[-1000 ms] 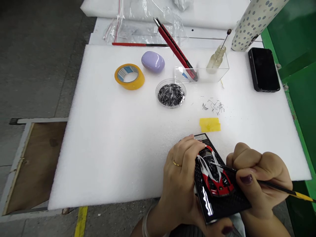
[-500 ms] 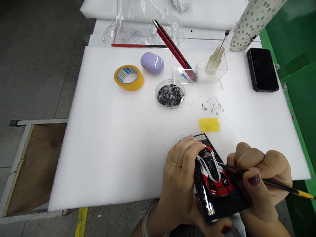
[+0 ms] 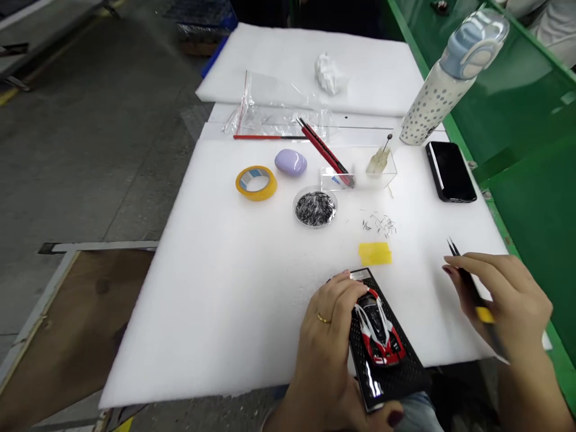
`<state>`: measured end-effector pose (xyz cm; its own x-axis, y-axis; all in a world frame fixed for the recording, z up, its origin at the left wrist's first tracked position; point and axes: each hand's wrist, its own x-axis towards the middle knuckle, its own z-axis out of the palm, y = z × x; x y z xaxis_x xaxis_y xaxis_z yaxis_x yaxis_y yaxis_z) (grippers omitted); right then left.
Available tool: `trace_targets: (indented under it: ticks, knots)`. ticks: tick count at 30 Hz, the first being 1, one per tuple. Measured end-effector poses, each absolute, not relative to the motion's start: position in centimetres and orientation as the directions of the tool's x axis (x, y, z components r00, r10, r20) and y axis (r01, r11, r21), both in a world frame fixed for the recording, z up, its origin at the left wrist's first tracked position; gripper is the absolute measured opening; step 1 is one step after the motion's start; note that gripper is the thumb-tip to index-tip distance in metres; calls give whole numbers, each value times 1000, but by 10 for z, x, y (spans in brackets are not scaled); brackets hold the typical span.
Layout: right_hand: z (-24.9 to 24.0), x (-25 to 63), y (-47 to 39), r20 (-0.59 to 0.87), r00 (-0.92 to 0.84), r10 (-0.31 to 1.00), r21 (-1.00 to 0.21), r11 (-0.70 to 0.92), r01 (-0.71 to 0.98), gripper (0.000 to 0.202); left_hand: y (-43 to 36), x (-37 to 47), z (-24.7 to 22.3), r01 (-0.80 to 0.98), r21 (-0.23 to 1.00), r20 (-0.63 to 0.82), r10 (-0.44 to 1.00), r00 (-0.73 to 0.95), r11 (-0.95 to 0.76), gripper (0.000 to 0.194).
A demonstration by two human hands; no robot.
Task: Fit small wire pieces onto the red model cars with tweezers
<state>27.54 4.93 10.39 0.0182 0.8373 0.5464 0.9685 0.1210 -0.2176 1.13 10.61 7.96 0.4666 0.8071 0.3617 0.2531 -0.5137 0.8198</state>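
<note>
My left hand grips a black display base at the foam's front edge, thumb at its near end and fingers over the far left side. On the base sits a red, white and black model car. My right hand, well to the right of the car, holds black tweezers with a yellow band, points upward and slightly apart. Beyond the car lies a yellow tape piece. Small black slivers are scattered behind it. A round clear dish is full of similar slivers.
On the white foam sheet are a yellow tape roll, a lilac rounded object and a phone-like black device. A clear tray holds a red cutter and a small bottle. A dotted bottle stands behind.
My right hand has drawn the tweezers away from the car, to the right, and turned their points upward. My left hand still holds the base. The camera view has tipped up, showing more background.
</note>
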Motion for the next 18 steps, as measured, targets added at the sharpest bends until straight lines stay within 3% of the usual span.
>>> trace_targets:
  ticks: [2, 3, 7, 9, 15, 18]
  knots:
    - [107, 304, 47, 420, -107, 901, -5, 120, 993, 33, 105, 12, 78, 254, 813, 378, 808, 453, -523, 78]
    - [111, 312, 50, 379, -126, 917, 18, 129, 992, 34, 105, 12, 78, 261, 811, 376, 808, 453, -524, 81]
    - [131, 306, 105, 350, 79, 934, -196, -10, 980, 20, 106, 8, 78, 243, 804, 381, 784, 489, -542, 85]
    - [137, 292, 151, 218, 185, 958, -255, -127, 958, 15, 107, 5, 78, 223, 815, 370, 775, 512, -536, 85]
    - [134, 281, 241, -161, 253, 954, -140, -276, 951, 20, 108, 3, 78, 216, 818, 353, 762, 543, -533, 83]
    - [138, 293, 235, -247, 295, 923, -48, -315, 948, 15, 109, 3, 78, 204, 807, 377, 750, 544, -554, 84]
